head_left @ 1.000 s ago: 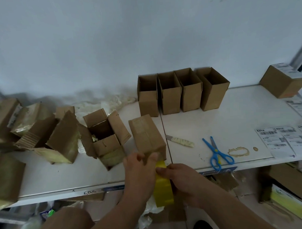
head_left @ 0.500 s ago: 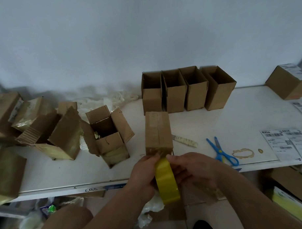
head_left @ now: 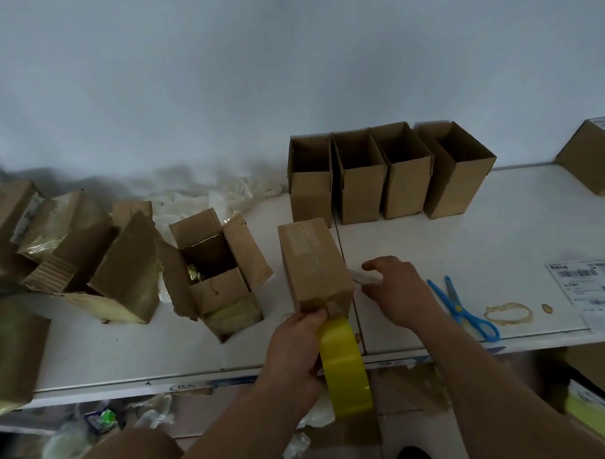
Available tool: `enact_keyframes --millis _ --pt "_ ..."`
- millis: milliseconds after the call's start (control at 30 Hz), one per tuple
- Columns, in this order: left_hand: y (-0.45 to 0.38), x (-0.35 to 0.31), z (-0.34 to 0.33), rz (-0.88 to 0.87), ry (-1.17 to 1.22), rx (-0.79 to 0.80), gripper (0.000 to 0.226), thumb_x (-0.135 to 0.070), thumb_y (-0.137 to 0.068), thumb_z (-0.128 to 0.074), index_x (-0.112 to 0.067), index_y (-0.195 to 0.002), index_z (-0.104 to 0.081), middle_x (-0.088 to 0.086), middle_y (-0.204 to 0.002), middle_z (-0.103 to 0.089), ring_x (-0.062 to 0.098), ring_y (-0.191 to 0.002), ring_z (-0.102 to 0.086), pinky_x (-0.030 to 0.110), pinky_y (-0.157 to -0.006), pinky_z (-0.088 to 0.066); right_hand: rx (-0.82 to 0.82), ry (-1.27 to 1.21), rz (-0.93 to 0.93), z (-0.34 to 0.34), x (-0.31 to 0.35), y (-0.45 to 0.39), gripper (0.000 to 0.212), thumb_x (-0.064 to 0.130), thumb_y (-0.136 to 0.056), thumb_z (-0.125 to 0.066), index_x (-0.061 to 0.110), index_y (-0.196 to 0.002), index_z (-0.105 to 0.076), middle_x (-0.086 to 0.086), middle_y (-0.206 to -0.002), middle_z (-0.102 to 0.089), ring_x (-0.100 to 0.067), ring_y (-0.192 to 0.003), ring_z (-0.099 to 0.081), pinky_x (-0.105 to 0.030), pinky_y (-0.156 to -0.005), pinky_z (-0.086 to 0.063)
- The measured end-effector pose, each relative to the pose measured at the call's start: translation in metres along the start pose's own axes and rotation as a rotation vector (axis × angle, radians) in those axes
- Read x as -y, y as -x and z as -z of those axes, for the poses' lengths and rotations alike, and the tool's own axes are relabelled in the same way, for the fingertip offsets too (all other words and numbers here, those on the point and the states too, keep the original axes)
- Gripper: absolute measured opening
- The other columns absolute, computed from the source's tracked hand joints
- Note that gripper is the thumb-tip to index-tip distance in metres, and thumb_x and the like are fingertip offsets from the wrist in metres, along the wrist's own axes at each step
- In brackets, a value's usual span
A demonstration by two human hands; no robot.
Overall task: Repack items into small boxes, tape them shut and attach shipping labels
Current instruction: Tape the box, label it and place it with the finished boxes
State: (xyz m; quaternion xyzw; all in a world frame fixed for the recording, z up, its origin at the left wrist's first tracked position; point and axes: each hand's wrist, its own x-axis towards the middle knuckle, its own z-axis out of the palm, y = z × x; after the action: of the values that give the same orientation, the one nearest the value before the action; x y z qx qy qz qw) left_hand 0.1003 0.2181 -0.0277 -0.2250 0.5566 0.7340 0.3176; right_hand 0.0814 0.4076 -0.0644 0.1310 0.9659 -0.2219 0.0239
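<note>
4 open boxes (head_left: 388,178) on white table (head_left: 499,222); left grip (head_left: 295,349) round tape roll (head_left: 345,368), right grip (head_left: 395,288) loose.

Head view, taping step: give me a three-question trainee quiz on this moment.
1. True or false: the left hand grips the yellow tape roll.
2. How many open boxes stand in the back row?
3. The right hand reaches toward: A) blue scissors B) the cutter beside the closed box C) shipping labels

Key: 1 true; 2 four; 3 B
</note>
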Motion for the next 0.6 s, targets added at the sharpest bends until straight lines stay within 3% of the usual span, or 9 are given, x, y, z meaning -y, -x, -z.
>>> enact_keyframes --millis 100,200,300,433,500,600 --pt "-0.004 0.003 0.000 -0.015 -0.007 -0.034 0.016 -0.017 -0.096 -0.060 -0.008 -0.109 -0.063 0.017 -0.083 -0.071 0.028 -0.062 -0.070 0.036 -0.054 -0.056 -0.013 0.144 -0.111 -0.013 -0.003 0.000 0.046 0.032 -0.095 -0.057 0.025 -0.139 -0.048 -0.002 -0.136 -0.049 -0.025 -0.124 -0.044 -0.038 -0.098 -0.040" --pt "-0.005 0.003 -0.002 0.007 0.004 -0.040 0.016 -0.018 -0.097 -0.060 -0.009 -0.110 -0.062 0.019 -0.090 -0.072 0.033 -0.072 -0.071 0.040 -0.061 -0.058 -0.051 0.177 -0.147 -0.018 -0.002 0.000 0.037 0.031 -0.095 -0.056 0.018 -0.130 -0.054 -0.008 -0.123 -0.055 -0.026 -0.113 -0.051 -0.037 -0.092 -0.045" --pt "-0.004 0.001 -0.003 0.035 0.012 -0.028 0.020 -0.018 -0.094 -0.063 -0.007 -0.111 -0.063 0.020 -0.093 -0.072 0.033 -0.075 -0.072 0.037 -0.057 -0.057 -0.026 0.186 -0.181 -0.015 0.000 0.004 0.031 0.032 -0.095 -0.054 0.014 -0.121 -0.058 -0.009 -0.114 -0.057 -0.026 -0.103 -0.056 -0.035 -0.082 -0.047" --pt "-0.001 0.000 -0.004 0.025 0.015 -0.036 0.016 -0.014 -0.094 -0.062 -0.006 -0.108 -0.062 0.018 -0.083 -0.070 0.027 -0.061 -0.069 0.034 -0.051 -0.055 -0.013 0.017 -0.247 0.014 0.007 0.016 0.028 0.033 -0.091 -0.058 0.015 -0.113 -0.062 -0.006 -0.106 -0.063 -0.022 -0.093 -0.059 -0.030 -0.070 -0.041" --pt "0.001 0.000 -0.006 0.023 0.017 -0.047 0.013 -0.012 -0.096 -0.058 -0.006 -0.107 -0.061 0.016 -0.079 -0.068 0.025 -0.055 -0.068 0.031 -0.048 -0.054 -0.036 -0.171 -0.228 0.041 0.015 0.029 0.015 0.030 -0.088 -0.061 0.022 -0.100 -0.065 0.001 -0.093 -0.067 -0.016 -0.083 -0.061 -0.032 -0.070 -0.049" --pt "0.001 0.001 -0.006 0.030 0.001 -0.080 0.018 -0.014 -0.096 -0.056 -0.007 -0.112 -0.060 0.019 -0.088 -0.066 0.030 -0.066 -0.066 0.037 -0.057 -0.054 0.015 -0.350 -0.064 0.078 0.028 0.059 0.006 0.026 -0.089 -0.063 0.031 -0.086 -0.066 0.009 -0.079 -0.068 -0.011 -0.075 -0.065 -0.029 -0.070 -0.058"
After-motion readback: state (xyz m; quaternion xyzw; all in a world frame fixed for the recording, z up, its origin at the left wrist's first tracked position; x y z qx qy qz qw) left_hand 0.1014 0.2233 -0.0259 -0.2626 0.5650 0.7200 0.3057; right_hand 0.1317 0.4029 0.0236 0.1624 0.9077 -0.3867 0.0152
